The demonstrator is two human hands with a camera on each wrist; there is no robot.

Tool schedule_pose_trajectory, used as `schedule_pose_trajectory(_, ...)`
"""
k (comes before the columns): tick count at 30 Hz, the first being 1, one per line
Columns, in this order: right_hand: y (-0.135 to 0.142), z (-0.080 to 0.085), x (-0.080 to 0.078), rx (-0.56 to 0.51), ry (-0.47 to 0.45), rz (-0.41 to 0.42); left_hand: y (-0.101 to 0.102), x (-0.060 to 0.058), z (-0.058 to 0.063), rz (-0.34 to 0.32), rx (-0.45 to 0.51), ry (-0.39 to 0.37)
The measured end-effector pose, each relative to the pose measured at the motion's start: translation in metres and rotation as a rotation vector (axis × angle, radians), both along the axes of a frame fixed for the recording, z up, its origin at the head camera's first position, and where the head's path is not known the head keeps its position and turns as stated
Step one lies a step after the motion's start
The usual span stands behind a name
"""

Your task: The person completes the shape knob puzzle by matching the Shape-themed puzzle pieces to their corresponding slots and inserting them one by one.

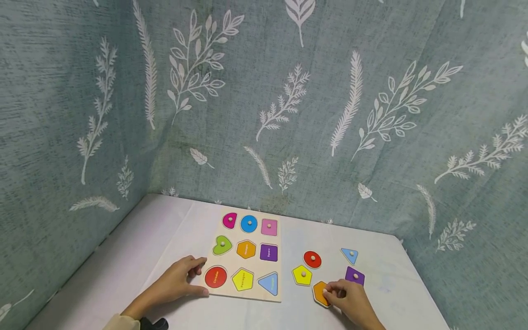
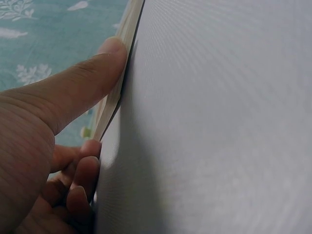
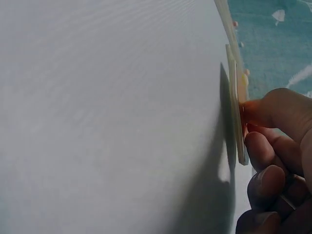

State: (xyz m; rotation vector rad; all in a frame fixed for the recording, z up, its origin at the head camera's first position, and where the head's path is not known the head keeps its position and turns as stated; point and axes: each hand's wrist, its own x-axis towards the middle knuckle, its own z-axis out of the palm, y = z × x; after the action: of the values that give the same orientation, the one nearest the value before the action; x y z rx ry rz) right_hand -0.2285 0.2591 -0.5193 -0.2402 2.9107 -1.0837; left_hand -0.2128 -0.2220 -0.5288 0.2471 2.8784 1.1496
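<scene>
A wooden shape-puzzle board [image 1: 251, 293] lies on the table. My left hand [image 1: 177, 280] touches its left side, the thumb tip at the near corner; in the left wrist view the thumb [image 2: 92, 78] lies against the board's edge [image 2: 108, 114]. To the right of the board, my right hand [image 1: 350, 300] pinches the knob of an orange hexagon piece [image 1: 319, 293]. Seen from the right wrist, that hexagon [image 3: 239, 131] is tilted, its shadow on the cloth beside it. A yellow pentagon piece [image 1: 299, 276] and a purple square piece [image 1: 355, 272] lie close by.
A red circle piece [image 1: 309, 264] and a blue triangle piece [image 1: 347, 252] lie farther back. Knobbed shapes, including a green heart [image 1: 225, 250], sit in the board. A patterned cloth wall [image 1: 313, 183] rises behind the white table [image 1: 173, 229]. A black object [image 1: 158, 324] is by the left wrist.
</scene>
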Motion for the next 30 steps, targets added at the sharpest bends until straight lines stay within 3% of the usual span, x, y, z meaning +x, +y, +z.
schedule_pose_trajectory(17,-0.011,0.009,-0.005,-0.031,0.054,-0.020,0.000,0.000,0.000,-0.007,0.000,0.011)
schedule_pose_trajectory(30,-0.025,0.013,-0.010,-0.031,0.103,0.022,0.001,0.001,0.000,0.010,0.004,-0.003)
